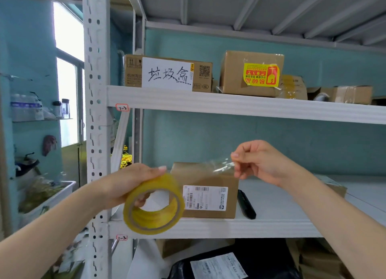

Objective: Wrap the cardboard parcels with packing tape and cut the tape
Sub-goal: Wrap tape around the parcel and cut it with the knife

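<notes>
On the white shelf, near its front edge: a brown cardboard parcel, upright, with a white shipping label on the near face. Over the parcel's top, a stretch of clear tape, drawn out from the roll towards the right; touching the cardboard or just above it, impossible to tell. At the tape's free end, the right hand, pinching it between thumb and forefinger above the parcel's top right corner, other fingers curled. In front of the parcel's left side, raised off the shelf, a yellowish tape roll, grasped by the left hand, fingers curled round its rim, one fingertip showing through the core. Just right of the parcel, flat on the same shelf, a slim black tool, apart from both hands. On the shelf above, a long box fronted by a white handwritten sheet and, further right, a box with a yellow sticker. Below the parcel's shelf, a black bag with a printed label.
</notes>
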Demonstrator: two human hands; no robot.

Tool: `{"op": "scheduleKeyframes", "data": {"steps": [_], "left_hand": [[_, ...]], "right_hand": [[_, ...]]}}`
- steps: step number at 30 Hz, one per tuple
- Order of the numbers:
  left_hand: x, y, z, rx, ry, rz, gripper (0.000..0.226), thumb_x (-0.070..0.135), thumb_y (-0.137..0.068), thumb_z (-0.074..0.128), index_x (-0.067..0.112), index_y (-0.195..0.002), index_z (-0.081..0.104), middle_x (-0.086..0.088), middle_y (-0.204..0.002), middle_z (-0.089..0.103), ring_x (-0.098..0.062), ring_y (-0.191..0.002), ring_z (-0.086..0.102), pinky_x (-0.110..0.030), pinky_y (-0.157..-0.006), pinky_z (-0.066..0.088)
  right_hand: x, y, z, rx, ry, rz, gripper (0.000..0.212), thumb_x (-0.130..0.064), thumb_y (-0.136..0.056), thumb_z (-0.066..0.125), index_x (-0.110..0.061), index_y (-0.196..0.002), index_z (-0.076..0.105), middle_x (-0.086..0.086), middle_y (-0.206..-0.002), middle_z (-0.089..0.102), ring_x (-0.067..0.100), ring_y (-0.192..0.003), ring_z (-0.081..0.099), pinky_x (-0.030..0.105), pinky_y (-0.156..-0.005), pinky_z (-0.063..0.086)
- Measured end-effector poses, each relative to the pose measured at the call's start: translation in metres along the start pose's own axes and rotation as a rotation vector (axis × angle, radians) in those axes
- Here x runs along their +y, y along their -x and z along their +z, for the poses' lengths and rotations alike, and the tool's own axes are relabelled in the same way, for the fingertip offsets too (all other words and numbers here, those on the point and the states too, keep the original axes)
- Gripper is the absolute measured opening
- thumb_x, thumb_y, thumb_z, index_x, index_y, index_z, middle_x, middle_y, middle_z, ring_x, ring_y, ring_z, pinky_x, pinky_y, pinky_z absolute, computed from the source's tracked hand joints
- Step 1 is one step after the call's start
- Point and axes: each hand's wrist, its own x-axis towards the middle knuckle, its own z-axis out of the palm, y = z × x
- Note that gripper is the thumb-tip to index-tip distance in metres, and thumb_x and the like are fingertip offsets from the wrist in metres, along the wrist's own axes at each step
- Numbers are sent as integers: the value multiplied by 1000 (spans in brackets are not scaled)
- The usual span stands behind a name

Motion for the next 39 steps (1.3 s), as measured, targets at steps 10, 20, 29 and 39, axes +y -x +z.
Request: {"op": "scheduleKeyframes", "data": {"steps": [10, 20, 29, 39], "left_hand": [[9, -14, -36, 29, -12, -19, 59, 60, -48, 84, 5, -63, 68, -15, -53, 51, -14, -37, 43, -21, -40, 40], [28, -90, -64, 476, -792, 1, 69, 83, -51, 54, 18, -40, 37, 0, -40, 34, -17, -35, 37, -19, -42, 36], [12, -158, -80, 411, -1034, -197, 61, 62, -75, 63, 13, -49, 35, -2, -51, 34, -18, -50, 33, -27, -55, 31], [-21, -167, -85, 350, -1088, -355, 61, 66, -74, 60, 17, -45, 41, 3, -44, 42, -14, -40, 39, -24, -52, 36]], "right_hand": [[18, -4, -22, 215, -13, 17, 14, -8, -71, 66, -5, -61, 57, 3, -44, 48, 15, -34, 45, 18, -34, 36], [52, -27, -74, 327, 10, 124, 31, -4, -82, 62, -15, -53, 59, 0, -47, 45, 8, -32, 31, 13, -34, 23], [80, -91, -123, 228, 65, 281, 11, 0, -81, 64, -7, -74, 59, 1, -45, 47, 7, -29, 27, 10, -33, 20], [127, -113, -122, 152, -35, 386, 28, 1, -79, 66, -14, -70, 44, 2, -41, 47, 7, -28, 25, 9, -32, 18]]}}
